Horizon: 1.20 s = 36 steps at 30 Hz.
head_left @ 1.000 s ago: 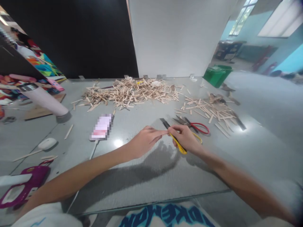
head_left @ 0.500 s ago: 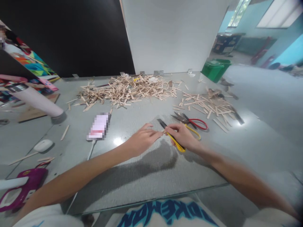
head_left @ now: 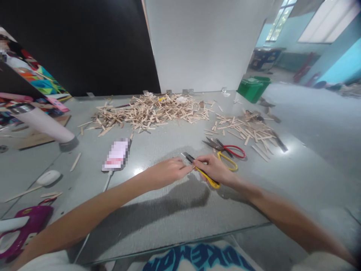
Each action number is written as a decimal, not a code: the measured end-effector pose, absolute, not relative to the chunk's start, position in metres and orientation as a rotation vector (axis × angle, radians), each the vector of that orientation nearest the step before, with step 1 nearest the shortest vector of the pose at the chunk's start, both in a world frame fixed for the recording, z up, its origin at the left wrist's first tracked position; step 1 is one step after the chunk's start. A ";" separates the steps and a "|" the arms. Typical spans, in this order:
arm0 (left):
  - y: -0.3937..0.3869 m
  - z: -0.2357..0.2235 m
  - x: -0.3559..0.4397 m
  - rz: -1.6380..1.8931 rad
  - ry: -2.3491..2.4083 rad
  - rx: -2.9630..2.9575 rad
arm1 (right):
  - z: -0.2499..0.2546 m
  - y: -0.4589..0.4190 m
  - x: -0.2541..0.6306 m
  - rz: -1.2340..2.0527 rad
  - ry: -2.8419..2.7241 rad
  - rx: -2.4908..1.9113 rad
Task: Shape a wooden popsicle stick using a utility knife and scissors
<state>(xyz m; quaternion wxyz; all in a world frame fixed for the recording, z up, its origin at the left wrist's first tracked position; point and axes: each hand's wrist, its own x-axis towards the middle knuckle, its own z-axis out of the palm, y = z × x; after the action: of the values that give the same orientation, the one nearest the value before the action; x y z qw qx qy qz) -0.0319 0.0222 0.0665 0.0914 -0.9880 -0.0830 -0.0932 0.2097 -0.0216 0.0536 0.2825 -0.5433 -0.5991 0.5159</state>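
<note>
right grip (head_left: 211,169) clasps smooth yellow-black cutter (head_left: 207,177) | left grip (head_left: 172,172) unclear | thin flat wooden sticks (head_left: 152,113)

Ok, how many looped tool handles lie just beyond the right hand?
2: the yellow loop nearest the right hand, and the red loop beyond it. Others may be hidden.

From the middle of the worktop (head_left: 135,222), the large stick heap (head_left: 152,113) lies at 12 o'clock, just before the upright panels (head_left: 203,45). The smaller stick heap (head_left: 251,130) lies at 2 — the bin (head_left: 252,90) beyond it, the scissors (head_left: 216,146) on its near side. The phone (head_left: 116,156) lies at 9, its cable (head_left: 107,181) running towards 7; the bottle (head_left: 43,124) is at 10, farther out.
</note>
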 end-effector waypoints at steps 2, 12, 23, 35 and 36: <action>0.021 0.065 -0.031 -0.279 -0.236 -2.932 | 0.052 -0.022 0.209 1.394 -1.600 -1.450; 0.026 0.053 -0.026 -0.594 -0.258 -2.903 | 0.050 -0.023 0.208 1.315 -1.516 -1.433; 0.021 0.066 -0.026 -0.608 -0.191 -2.697 | 0.052 -0.027 0.201 1.274 -1.367 -1.356; 0.016 0.069 -0.024 -0.386 -0.244 -2.676 | 0.042 -0.030 0.198 1.183 -1.414 -1.354; 0.017 0.068 -0.024 -0.376 -0.254 -2.693 | 0.042 -0.030 0.198 1.174 -1.423 -1.357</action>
<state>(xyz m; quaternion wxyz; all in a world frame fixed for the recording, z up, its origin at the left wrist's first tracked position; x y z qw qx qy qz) -0.0240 0.0171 0.0684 0.2040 -0.9653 -0.0912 -0.1349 0.1982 -0.0304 0.0416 0.4127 -0.5396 -0.5660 0.4669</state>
